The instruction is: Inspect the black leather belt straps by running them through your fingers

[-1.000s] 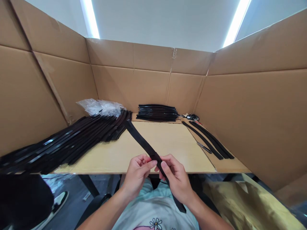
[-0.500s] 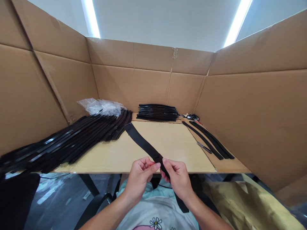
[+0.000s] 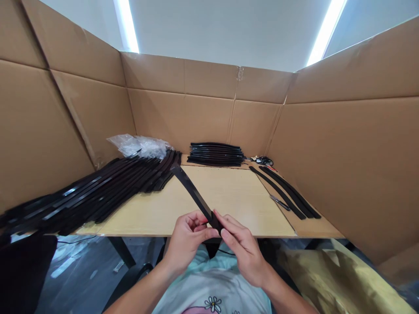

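A long, slightly curved black strip (image 3: 195, 193) slants up and away over the near part of the table, seen partly edge-on. My left hand (image 3: 189, 237) pinches its near part between thumb and fingers. From the other side, my right hand (image 3: 241, 244) is closed on the same stretch, its thumb close to the left thumb. The strip's near end is hidden behind my hands. To the left lies a wide pile of similar black strips (image 3: 108, 185). More of them form a neat stack (image 3: 215, 154) at the back.
Crumpled clear plastic (image 3: 144, 146) rests behind the left pile. On the right are loose black strips (image 3: 291, 192), a small cutter (image 3: 279, 202) and a tangle of dark cord (image 3: 262, 160). Cardboard walls (image 3: 206, 115) enclose the table (image 3: 157, 213) at the back and both sides.
The strip has turned from showing its flat face to showing more of its edge. Its lower tail below my right hand no longer shows. My right fingers have shifted up along it.
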`<state>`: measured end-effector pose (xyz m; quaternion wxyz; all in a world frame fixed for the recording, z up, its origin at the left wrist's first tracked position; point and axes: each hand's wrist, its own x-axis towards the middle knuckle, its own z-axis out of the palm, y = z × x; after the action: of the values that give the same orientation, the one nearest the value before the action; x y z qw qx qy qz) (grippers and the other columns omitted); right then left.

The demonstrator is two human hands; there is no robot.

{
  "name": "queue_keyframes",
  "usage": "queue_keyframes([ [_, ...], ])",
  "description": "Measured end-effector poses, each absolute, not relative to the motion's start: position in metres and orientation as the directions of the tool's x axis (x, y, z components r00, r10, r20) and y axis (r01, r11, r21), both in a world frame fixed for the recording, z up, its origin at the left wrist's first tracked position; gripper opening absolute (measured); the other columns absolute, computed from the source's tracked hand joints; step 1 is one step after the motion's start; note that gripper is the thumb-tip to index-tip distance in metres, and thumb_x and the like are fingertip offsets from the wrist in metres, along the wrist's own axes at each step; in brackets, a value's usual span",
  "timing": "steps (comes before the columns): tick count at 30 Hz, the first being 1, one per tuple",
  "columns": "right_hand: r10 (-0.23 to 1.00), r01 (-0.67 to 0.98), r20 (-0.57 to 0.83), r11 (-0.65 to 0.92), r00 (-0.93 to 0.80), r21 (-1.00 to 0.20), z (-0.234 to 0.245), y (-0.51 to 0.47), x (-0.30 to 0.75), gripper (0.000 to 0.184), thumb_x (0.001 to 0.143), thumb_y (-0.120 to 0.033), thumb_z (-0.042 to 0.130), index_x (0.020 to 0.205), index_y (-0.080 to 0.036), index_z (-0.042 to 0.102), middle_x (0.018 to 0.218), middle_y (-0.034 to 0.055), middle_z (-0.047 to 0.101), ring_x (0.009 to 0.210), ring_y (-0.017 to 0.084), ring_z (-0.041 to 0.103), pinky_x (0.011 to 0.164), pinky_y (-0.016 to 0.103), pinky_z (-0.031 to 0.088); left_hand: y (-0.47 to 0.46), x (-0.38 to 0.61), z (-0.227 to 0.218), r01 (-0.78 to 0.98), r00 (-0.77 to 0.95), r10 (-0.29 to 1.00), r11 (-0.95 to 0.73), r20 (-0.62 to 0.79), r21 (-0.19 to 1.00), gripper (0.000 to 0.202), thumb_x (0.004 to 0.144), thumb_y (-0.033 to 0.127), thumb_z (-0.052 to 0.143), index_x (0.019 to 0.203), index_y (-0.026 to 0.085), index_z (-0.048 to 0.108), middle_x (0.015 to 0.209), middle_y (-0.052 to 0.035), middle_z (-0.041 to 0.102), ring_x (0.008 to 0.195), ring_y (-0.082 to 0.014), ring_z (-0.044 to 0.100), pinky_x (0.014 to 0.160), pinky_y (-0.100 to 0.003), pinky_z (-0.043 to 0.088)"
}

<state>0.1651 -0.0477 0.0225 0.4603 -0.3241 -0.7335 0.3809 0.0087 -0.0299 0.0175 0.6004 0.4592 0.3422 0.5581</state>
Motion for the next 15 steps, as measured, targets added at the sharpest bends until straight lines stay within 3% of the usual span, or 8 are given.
queue_keyframes([
  [3,0.831,-0.013,0.402,0.43,-0.384,-0.903,0.0258,-0.0492,0.1649,0.03,0.089,-0.034,0.052,0.114,-0.02,0.063,0.097,0.0077,0.061,0.091,0.019,0.056,0.081,0.031,0.047,-0.0277,0.0042,0.0188,-0.362,0.225,0.966,-0.039,0.128,0.931,0.033,0.048,0.025,0.086,0.071,0.011,0.067,0.063,-0.0011,0.062,0.056,-0.0119,0.053,0.056,-0.023,0.044],
  [6,0.878,-0.118,0.298,0.274,-0.375,-0.954,0.0257,-0.0495,0.1634,0.023,0.082,-0.035,0.062,0.098,-0.018,0.066,0.09,0.0056,0.062,0.07,0.014,0.057,0.06,0.025,0.051,-0.0261,0.0014,0.0175,-0.377,0.259,0.954,-0.044,0.151,0.925,0.033,0.048,0.028,0.086,0.066,0.012,0.064,0.063,-0.0013,0.061,0.056,-0.0122,0.053,0.054,-0.022,0.042],
  [9,0.895,-0.168,0.206,0.15,-0.395,-0.974,0.0228,-0.0491,0.163,0.025,0.078,-0.037,0.067,0.091,-0.017,0.06,0.076,0.0018,0.061,0.053,0.01,0.053,0.044,0.021,0.048,-0.0256,0.0008,0.0137,-0.398,0.276,0.949,-0.034,0.155,0.917,0.036,0.052,0.032,0.085,0.06,0.013,0.055,0.054,0.0038,0.051,0.048,-0.0066,0.041,0.046,-0.018,0.032],
  [12,0.895,-0.188,0.169,0.098,-0.413,-0.977,0.0199,-0.0481,0.163,0.027,0.077,-0.038,0.067,0.086,-0.017,0.051,0.06,-0.003,0.059,0.045,0.009,0.055,0.041,0.019,0.046,-0.0257,0.0017,0.0113,-0.408,0.309,0.943,0.011,0.126,0.913,0.04,0.055,0.034,0.083,0.058,0.015,0.047,0.052,0.0061,0.044,0.045,-0.0057,0.037,0.045,-0.018,0.027],
  [15,0.9,-0.207,0.182,0.106,-0.396,-0.973,0.0181,-0.0471,0.1623,0.032,0.078,-0.039,0.066,0.08,-0.019,0.041,0.063,-0.0004,0.065,0.041,0.008,0.055,0.039,0.017,0.041,-0.0259,0.0033,0.0114,-0.412,0.316,0.944,0.041,0.1,0.91,0.041,0.057,0.035,0.082,0.059,0.016,0.045,0.05,0.0074,0.041,0.042,-0.0045,0.032,0.043,-0.018,0.023],
])
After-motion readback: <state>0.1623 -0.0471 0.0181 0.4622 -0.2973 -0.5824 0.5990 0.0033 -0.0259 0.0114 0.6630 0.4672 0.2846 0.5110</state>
